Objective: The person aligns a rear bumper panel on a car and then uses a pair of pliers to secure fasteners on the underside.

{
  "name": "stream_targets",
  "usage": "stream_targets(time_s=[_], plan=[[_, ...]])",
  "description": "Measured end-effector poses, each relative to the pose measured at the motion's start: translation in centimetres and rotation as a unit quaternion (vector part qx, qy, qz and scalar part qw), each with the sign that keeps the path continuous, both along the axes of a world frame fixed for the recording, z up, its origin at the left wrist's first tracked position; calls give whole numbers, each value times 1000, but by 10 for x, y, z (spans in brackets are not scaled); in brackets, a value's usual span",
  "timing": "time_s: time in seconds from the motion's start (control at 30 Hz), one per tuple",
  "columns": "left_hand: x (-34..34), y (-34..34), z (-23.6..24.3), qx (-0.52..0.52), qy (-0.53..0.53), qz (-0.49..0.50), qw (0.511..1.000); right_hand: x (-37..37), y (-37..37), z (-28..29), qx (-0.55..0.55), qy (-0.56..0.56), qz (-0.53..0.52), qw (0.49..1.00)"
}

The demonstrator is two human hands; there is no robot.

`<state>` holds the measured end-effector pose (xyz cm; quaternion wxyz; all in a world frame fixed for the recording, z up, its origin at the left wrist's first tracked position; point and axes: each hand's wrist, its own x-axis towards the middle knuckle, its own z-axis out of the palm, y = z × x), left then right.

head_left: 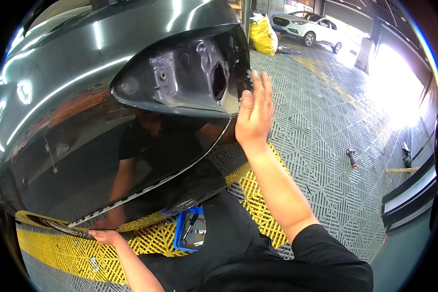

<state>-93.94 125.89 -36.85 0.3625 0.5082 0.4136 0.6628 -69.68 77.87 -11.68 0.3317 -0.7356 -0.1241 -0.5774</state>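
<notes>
A glossy black car body fills the left side, with a tail-lamp opening that has no lamp in it. Below this opening is the black bumper, its upper edge marked by a long pale seam. My right hand lies open against the bumper's outer corner beside the opening, fingers stretched upward. Down at the lower left, my left hand holds the bumper's bottom edge; some of its fingers are hidden beneath. The glossy surface mirrors my arm and shirt.
Between my legs and the bumper sits a blue tray with tools inside. A black and orange tool lies on the grey grid floor to the right. A yellow sack and a white car stand farther back.
</notes>
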Motion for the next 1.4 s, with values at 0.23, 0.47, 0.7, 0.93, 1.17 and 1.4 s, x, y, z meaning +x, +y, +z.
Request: stream_targets(time_s=[0.23, 0.47, 0.7, 0.93, 1.17, 1.4], plan=[[-13, -3, 10, 13, 149, 7, 989, -1, -2, 5, -2, -38, -17, 999], [-34, -67, 119, 375, 199, 104, 899, -2, 3, 8, -20, -74, -17, 997], [46, -119, 213, 571, 231, 33, 787, -5, -3, 15, -86, -75, -28, 993], [45, -104, 206, 541, 230, 15, 808, -35, -21, 42, -34, -179, 93, 979], [52, -111, 207, 532, 240, 4, 812, -13, 31, 28, -145, -213, 68, 964], [44, -103, 210, 543, 253, 23, 801, -120, 55, -5, -251, -190, 540, 781]])
